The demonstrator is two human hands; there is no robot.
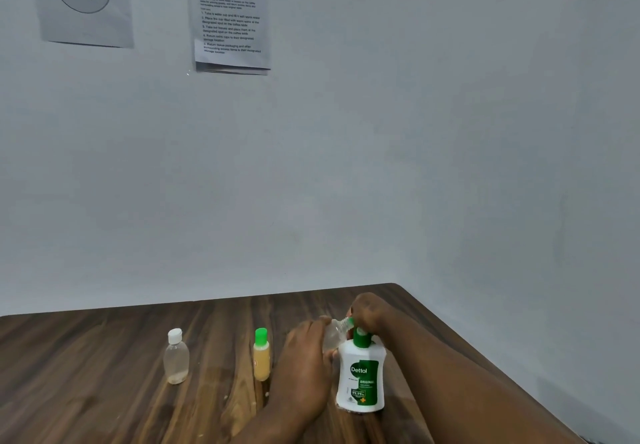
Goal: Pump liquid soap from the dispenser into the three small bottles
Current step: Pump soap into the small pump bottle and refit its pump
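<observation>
Clear bottle (334, 334), gripped tilted in my left hand (304, 360), aims its neck rightward at the spout of the dispenser (362, 378), whose pump head my right hand (369, 312) curls over.

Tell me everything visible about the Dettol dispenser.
The Dettol dispenser is a white plastic bottle with a green label and green pump, standing upright on the wooden table. The right hand grips its pump head from above; the left hand holds a small clear bottle tilted, neck at the nozzle.
</observation>
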